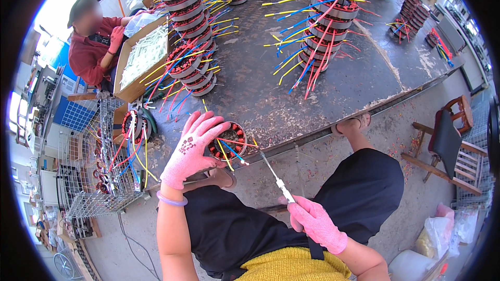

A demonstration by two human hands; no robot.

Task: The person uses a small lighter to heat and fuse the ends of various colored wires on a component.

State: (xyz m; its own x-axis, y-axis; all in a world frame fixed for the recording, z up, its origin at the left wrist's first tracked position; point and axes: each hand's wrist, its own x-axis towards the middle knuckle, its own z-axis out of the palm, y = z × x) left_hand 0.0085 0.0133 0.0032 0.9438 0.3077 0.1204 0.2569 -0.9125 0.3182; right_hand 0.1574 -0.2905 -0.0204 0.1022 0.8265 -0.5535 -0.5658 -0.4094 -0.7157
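Note:
My left hand (194, 148), in a pink glove, grips a small motor stator (237, 134) at the table's near edge. Its fingers lie over the far left side and the thumb is at the near side. Red, yellow and blue wires stick out of this ring, and the blue one ends in a pale tip. In its pink glove, my right hand (315, 221) is closed around a white-handled tool (282, 183) with a long thin metal shaft. The shaft points up and left, its tip near the end of a red wire. The tool's exact kind is unclear.
Tall stacks of wired stators (190, 21) (325, 34) stand farther back on the dark table (260, 73). Beside my left hand lies another stator (136, 125) with pliers (150, 120). A cardboard box (140, 62) holds pale strips; a co-worker (96, 41) sits behind it. A wire basket (104, 198) stands left.

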